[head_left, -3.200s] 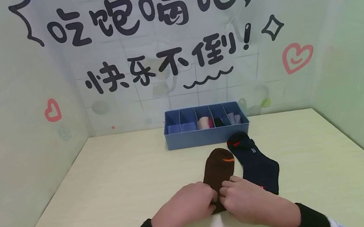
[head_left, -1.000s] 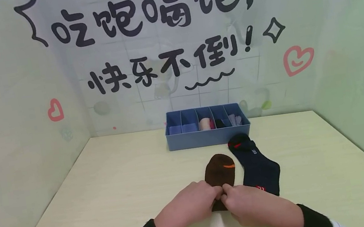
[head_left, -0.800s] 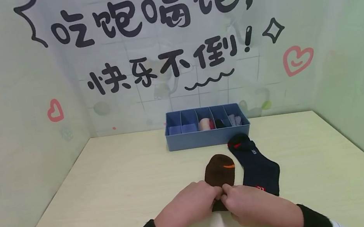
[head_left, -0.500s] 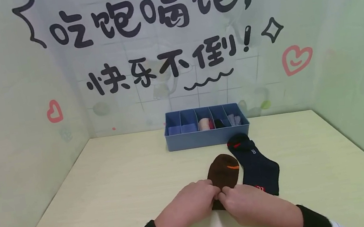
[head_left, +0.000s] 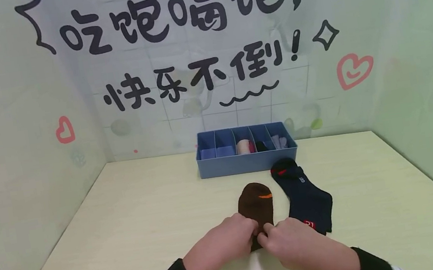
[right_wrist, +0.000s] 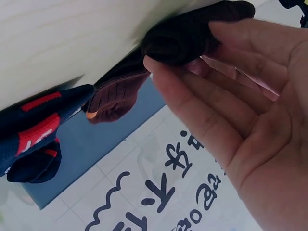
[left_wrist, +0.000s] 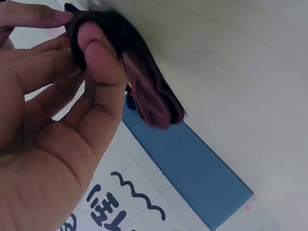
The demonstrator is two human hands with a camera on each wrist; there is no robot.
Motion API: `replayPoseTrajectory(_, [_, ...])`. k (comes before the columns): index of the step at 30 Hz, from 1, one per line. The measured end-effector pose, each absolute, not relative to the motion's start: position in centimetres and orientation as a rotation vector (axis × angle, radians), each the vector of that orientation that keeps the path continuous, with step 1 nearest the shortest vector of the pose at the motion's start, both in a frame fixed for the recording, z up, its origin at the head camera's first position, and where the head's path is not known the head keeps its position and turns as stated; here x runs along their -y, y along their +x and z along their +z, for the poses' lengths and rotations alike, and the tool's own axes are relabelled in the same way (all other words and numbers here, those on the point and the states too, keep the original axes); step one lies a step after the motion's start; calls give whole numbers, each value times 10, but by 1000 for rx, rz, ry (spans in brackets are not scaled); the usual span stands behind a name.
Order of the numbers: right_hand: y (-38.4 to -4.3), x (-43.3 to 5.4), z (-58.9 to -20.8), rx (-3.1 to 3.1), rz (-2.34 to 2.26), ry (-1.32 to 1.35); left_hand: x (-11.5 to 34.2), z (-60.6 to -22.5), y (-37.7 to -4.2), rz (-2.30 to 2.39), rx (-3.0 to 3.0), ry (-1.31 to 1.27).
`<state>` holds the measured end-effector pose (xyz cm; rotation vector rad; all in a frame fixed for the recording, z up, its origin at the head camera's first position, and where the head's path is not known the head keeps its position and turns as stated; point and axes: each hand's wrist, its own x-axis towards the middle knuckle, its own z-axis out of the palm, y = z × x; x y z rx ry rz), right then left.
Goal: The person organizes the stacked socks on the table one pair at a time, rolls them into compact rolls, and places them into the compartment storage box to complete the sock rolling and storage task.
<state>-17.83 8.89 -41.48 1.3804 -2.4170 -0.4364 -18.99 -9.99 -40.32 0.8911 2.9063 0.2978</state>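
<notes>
A brown sock (head_left: 256,201) with an orange toe mark lies in front of me, its near end rolled up. My left hand (head_left: 232,237) grips the left side of the roll, thumb and fingers about it in the left wrist view. On the other side my right hand (head_left: 295,242) pinches the roll (right_wrist: 192,36) between thumb and fingers. The flat toe end (left_wrist: 147,89) sticks out beyond the roll toward the box. Beside my right hand, apart from it, lies a dark navy sock (head_left: 308,200) with red marks.
A blue divided box (head_left: 246,163) stands at the back of the pale table (head_left: 149,219). Rolled pale and pink (head_left: 244,146), black, and grey-lilac (head_left: 279,141) items sit in its right-hand compartments. A printed backdrop (head_left: 214,121) rises behind the box.
The sock's toe end has swung left since half a second ago, away from the navy sock. Compared with about three seconds ago, less of its flat length shows. Both hands stay on it.
</notes>
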Motion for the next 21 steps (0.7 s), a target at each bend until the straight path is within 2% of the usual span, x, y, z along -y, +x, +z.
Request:
replayPoseTrajectory(8, [-179,-90,-412,2429,-516,1355,101,-404,-188,141,-2983,836])
replayPoseTrajectory(16, [-183,-92,-416,2369,-487,1276,99,-397,-182,-52,-3036,935])
replayPoseTrajectory(21, [-184,-93,-416,2429,-456,1334,98,-400,-183,-138,-3004,1065])
